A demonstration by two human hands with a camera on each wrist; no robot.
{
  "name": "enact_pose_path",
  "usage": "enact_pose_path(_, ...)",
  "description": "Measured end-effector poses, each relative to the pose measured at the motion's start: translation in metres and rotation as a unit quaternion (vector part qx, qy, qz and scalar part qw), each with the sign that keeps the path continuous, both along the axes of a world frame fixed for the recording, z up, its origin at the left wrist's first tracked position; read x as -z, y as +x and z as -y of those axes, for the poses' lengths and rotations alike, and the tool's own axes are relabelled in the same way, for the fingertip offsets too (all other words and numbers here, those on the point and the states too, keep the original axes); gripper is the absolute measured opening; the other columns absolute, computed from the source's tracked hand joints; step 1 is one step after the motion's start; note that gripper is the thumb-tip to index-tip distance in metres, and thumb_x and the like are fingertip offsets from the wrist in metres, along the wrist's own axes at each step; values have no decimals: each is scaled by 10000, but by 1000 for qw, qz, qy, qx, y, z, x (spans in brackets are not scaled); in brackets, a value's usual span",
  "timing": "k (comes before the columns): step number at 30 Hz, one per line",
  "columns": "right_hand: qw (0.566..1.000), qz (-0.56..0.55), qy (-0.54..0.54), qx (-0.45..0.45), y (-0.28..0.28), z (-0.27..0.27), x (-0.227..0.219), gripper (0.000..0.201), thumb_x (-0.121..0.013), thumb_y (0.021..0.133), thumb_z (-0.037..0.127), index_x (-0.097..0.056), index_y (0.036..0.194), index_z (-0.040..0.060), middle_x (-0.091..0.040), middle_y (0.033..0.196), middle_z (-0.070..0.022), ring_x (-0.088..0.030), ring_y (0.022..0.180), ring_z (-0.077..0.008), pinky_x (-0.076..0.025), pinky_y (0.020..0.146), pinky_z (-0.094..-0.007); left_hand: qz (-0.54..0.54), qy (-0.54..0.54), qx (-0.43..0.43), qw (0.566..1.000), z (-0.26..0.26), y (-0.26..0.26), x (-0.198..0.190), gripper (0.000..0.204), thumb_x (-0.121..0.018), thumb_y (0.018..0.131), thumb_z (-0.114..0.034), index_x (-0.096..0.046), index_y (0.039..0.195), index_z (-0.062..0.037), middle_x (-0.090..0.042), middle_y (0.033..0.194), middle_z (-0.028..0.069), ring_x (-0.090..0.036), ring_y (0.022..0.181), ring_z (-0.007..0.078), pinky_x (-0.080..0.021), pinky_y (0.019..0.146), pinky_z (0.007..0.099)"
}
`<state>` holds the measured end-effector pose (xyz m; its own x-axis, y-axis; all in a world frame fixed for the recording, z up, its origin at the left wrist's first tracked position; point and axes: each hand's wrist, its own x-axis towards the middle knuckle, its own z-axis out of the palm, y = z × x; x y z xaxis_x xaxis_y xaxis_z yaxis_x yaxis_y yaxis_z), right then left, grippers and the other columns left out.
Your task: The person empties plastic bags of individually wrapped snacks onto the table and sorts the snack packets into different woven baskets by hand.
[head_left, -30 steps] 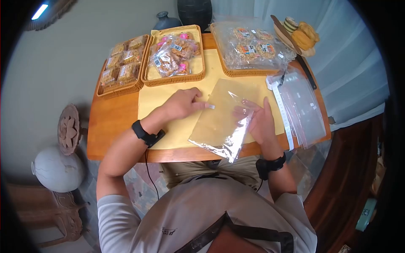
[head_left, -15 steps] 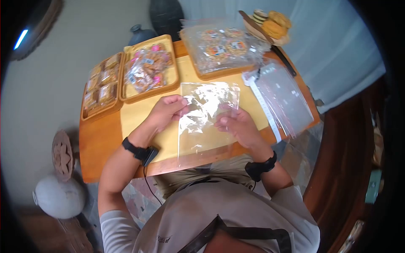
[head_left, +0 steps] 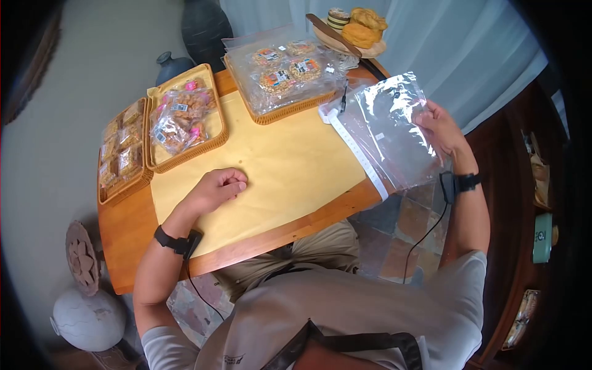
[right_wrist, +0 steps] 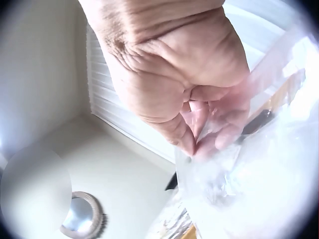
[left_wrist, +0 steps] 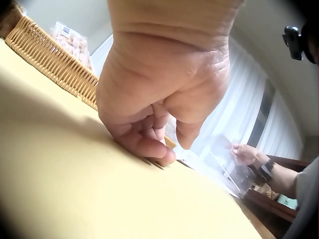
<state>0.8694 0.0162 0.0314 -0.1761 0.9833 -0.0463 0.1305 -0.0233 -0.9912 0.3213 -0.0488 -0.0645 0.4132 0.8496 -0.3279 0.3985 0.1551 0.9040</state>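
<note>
Wooden table: towards its two o'clock, a clear plastic bag, presumably light, limp, slippery, best taken by an edge. Right hand pinches the bag's three o'clock edge; left hand, table's eight o'clock, loosely curled, empty.

Home-like room, maybe doubling as a snack-packing corner; edges dark and warped, so can't say for sure. Wooden table, wicker trays of packaged snacks, pale curtain, decorative vases, stone-look tile floor, dark wood shelving.
</note>
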Motion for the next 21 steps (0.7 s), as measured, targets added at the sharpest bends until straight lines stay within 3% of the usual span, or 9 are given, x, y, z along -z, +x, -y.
enact_pose_path(6,973,222,-64,26,26,-33,20,469,-681,914,72,-550,1361,16,-632,1043,-33,-589,923,-107,-491,858,-240,-24,48,10,999,3,-1,7,165,-690,977,-183,-664,1063,-44,-555,796,-71,-463,717,34,-430,653,217)
enact_pose_path(8,905,363,219,38,32,-38,49,464,-702,917,133,-565,1345,15,-625,1043,-26,-598,918,-134,-501,856,-279,-13,53,22,998,2,1,14,170,-691,978,-189,-661,1060,-43,-556,799,-73,-471,725,33,-433,653,221)
enact_pose_path(10,956,248,147,-51,32,-42,70,418,-693,875,112,-613,1270,1,-692,1111,-92,-634,1015,-233,-500,920,-373,1,80,24,996,4,-2,14,173,-694,977,-201,-655,1048,-48,-566,796,-67,-490,736,37,-441,656,231)
enact_pose_path(11,909,389,119,-92,41,-49,75,345,-691,869,137,-661,1191,19,-704,1078,-121,-633,1020,-201,-496,905,-353,2,98,20,995,5,0,13,173,-697,975,-207,-651,1041,-54,-573,790,-59,-500,739,42,-445,658,238)
enact_pose_path(12,895,401,86,-174,36,-48,69,311,-710,854,168,-682,1131,28,-703,1075,-137,-648,1027,-243,-495,911,-375,-25,99,25,994,5,-1,13,174,-700,970,-212,-645,1034,-60,-589,789,-41,-516,738,60,-453,664,254)
enact_pose_path(14,832,484,260,-77,41,-38,91,317,-727,835,148,-676,1122,24,-686,1102,-187,-629,1060,-380,-482,958,-448,-52,101,18,993,4,-1,12,175,-704,965,-216,-639,1028,-66,-604,789,-23,-531,736,78,-461,671,270)
enact_pose_path(17,779,510,366,17,-12,-10,46,332,-708,833,83,-666,1154,10,-672,1145,-197,-623,1072,-395,-478,978,-448,-78,156,50,983,2,2,10,205,-714,942,-240,-618,1015,-74,-648,808,44,-592,728,165,-485,687,329)
enact_pose_path(19,794,486,365,28,-60,11,13,351,-699,834,42,-656,1180,1,-661,1176,-198,-624,1077,-404,-482,983,-436,-146,194,83,966,2,5,7,259,-718,922,-273,-598,1038,-75,-681,859,101,-653,793,276,-503,725,397)
enact_pose_path(21,849,401,342,-31,-102,27,-9,347,-712,842,66,-658,1179,3,-673,1157,-182,-636,1064,-393,-500,958,-416,-161,239,89,953,1,7,13,270,-722,923,-270,-584,1052,-77,-661,839,99,-638,780,272,-496,717,395)
